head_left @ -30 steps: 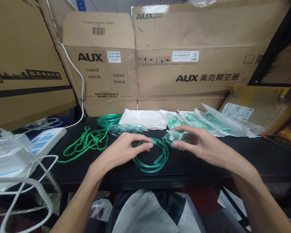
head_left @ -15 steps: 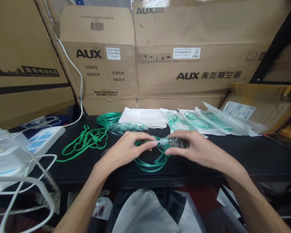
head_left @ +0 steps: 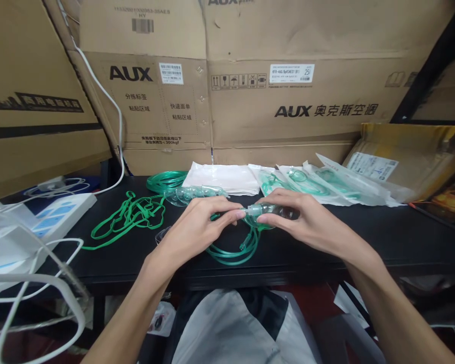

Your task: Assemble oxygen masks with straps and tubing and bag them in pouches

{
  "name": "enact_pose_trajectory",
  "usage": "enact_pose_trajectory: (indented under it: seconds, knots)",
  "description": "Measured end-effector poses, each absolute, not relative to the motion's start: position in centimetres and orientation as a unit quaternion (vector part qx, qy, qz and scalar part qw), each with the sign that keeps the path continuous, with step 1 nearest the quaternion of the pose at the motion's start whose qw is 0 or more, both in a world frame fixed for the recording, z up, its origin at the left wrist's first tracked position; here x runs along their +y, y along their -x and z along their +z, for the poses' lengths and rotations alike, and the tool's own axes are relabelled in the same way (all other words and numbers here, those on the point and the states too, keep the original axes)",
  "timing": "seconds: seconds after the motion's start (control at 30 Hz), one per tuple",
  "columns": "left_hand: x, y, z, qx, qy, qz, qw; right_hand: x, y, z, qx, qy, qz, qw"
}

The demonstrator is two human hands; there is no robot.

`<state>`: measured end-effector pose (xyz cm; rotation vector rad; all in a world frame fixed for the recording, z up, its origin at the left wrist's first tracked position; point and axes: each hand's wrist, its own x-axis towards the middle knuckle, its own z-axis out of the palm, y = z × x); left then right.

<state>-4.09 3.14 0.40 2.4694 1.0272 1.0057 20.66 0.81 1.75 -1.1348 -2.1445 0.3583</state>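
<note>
A clear green oxygen mask [head_left: 281,209] lies on its side in my right hand [head_left: 307,215], whose thumb and fingers close around it. Its pale ribbed connector [head_left: 254,210] points left. My left hand [head_left: 212,217] pinches the connector's narrow tip between thumb and fingers; whether a tube end is also in that pinch is hidden. Under both hands a coil of green tubing [head_left: 233,259] rests on the black table [head_left: 311,253]. One tube end with a clear fitting [head_left: 244,246] shows in the coil.
Green elastic straps [head_left: 140,215] lie to the left. Behind are another tubing coil [head_left: 166,180], several nested masks [head_left: 195,193] and white packets [head_left: 222,178]. Opened pouches with green tubing [head_left: 307,182] stand right. A white power strip [head_left: 66,212] and cables are at left; cardboard boxes [head_left: 246,116] wall the back.
The view has tipped down slightly, so things sit a little higher. My left fingertips are closer to the connector's tip. Both hands keep their hold.
</note>
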Motion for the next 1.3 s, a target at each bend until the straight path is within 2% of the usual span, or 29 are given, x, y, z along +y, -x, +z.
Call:
enact_pose_trajectory:
  seconds: [0.1,0.47,0.73,1.03,1.3]
  knots:
    - [3.2,4.0,0.3,0.346,-0.859,0.363,0.104,0.8,-20.4,1.8,-0.82,0.432,0.163,0.339]
    - [3.0,3.5,0.0,0.326,-0.876,0.356,0.001,1.3,-20.5,1.7,-0.762,0.432,0.378,0.3]
    - [3.7,3.3,-0.8,0.288,-0.882,0.373,-0.001,2.0,-21.0,0.9,-0.705,0.403,0.491,0.316]
    - [3.4,3.0,-0.6,0.323,-0.873,0.361,0.056,1.6,-21.6,1.7,-0.751,0.459,0.381,0.284]
    - [3.1,2.5,-0.6,0.356,-0.861,0.361,0.037,1.2,-20.8,1.9,-0.754,0.48,0.348,0.284]
